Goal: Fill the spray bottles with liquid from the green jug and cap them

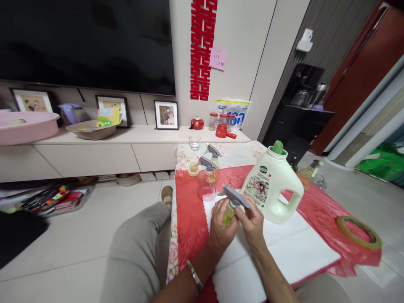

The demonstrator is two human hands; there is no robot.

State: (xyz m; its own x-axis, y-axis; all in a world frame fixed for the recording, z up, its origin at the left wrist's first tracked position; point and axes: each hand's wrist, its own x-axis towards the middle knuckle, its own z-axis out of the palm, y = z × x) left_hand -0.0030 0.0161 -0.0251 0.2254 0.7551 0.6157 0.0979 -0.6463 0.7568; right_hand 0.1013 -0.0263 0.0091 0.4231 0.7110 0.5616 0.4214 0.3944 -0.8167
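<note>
Both my hands hold a small green spray bottle (pixel 229 214) with a grey trigger head (pixel 236 196) over a white cloth (pixel 284 248) on the low table. My left hand (pixel 221 227) wraps round the bottle's body. My right hand (pixel 252 221) grips the neck just under the trigger head. A big pale green detergent jug (pixel 274 185) with a green cap stands just behind my hands. Two more spray bottles (pixel 208 179) with grey heads stand further back on the left.
A red plastic sheet (pixel 189 210) covers the table. A roll of tape (pixel 359 231) lies at the right edge. A small glass (pixel 195 143) and a little cup (pixel 193 169) sit at the far end. My knee (pixel 139 248) is left of the table. A TV cabinet (pixel 126 147) lies beyond.
</note>
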